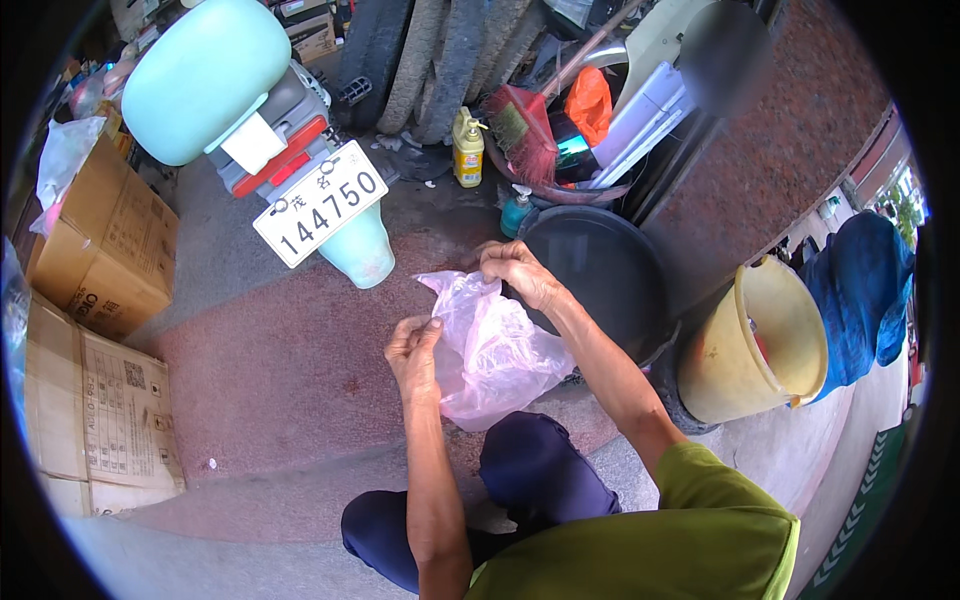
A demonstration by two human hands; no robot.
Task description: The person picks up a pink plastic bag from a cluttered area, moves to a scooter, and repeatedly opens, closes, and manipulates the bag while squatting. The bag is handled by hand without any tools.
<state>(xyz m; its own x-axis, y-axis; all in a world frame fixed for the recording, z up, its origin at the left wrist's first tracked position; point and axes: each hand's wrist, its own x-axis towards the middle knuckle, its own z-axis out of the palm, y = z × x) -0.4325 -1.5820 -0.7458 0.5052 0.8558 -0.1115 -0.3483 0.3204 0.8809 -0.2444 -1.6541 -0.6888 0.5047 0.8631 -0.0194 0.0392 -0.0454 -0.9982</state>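
Note:
A thin pink plastic bag [490,345] hangs crumpled between my two hands, above my bent knees. My left hand [413,352] pinches the bag's left edge, the thumb pressed against the fingers. Higher up and to the right, my right hand [515,272] grips the bag's upper edge with its fingers closed. The bag's lower right part puffs out beneath my right forearm. Just beyond my right hand stands a wide black basin [600,280], with liquid that looks dark inside; my forearm hides part of its near rim.
A pale green scooter [300,160] stands ahead on the left, cardboard boxes [110,230] at the far left. Behind the basin are a yellow pump bottle [468,150], a teal bottle [516,212] and a tub [560,190] of odds and ends. A yellowish bucket [745,345] is at right.

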